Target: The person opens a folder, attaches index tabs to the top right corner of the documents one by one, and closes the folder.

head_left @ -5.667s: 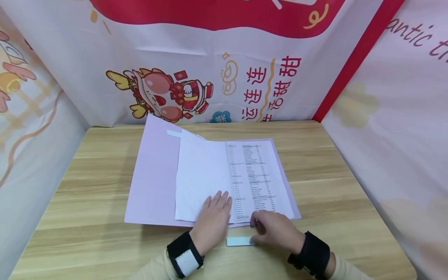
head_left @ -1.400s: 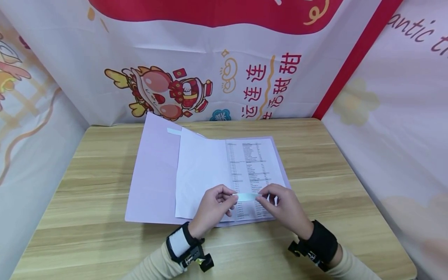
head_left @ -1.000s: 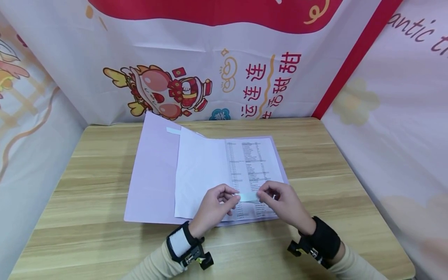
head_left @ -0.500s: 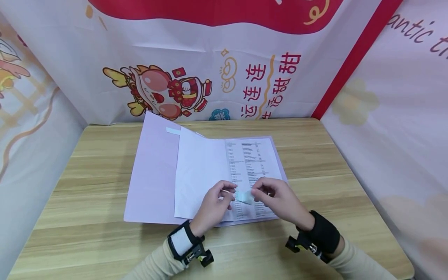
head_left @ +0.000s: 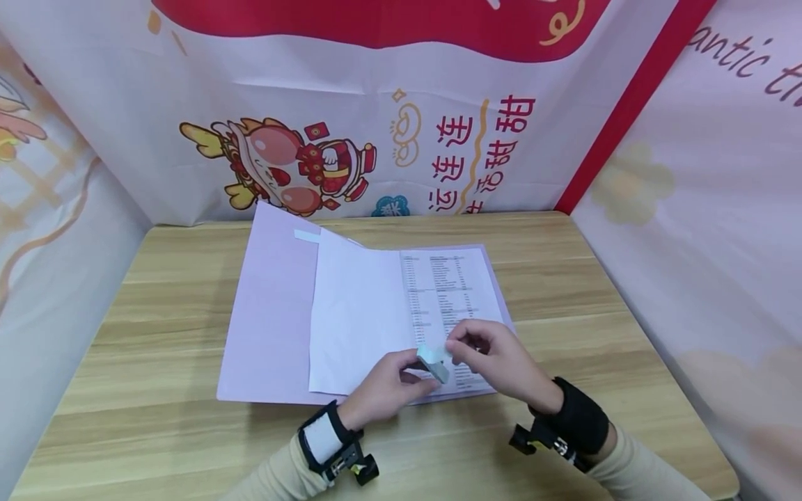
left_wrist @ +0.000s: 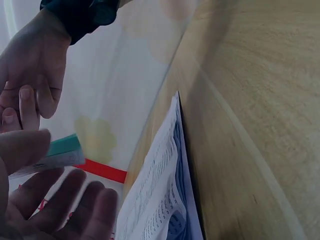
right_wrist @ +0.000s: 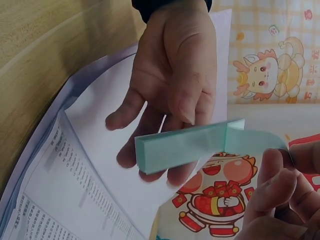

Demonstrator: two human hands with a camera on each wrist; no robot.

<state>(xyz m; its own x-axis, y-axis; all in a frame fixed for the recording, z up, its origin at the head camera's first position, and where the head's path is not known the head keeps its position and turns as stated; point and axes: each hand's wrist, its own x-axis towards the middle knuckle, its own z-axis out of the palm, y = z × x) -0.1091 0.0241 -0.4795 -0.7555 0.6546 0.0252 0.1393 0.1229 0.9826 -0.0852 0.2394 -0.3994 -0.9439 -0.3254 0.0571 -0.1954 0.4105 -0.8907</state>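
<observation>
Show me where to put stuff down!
Left and right, between the open lilac rectangular folder and white patterned cloth walls, the pale wooden table is bare. Crowded: near end of the white printed paper, with left hand, right hand, rectangular green pad.

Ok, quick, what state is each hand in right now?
Left hand: holding the pale green pad between thumb and fingers.
Right hand: pinching the end of a thin green strip that bends away from the pad.

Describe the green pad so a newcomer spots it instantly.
On the wooden table lies an open lilac folder. Over its printed page, the left hand holds the pad, the right hand its lifted sheet. Unlike the pale strip near the folder's top, it is a thick green block.
</observation>
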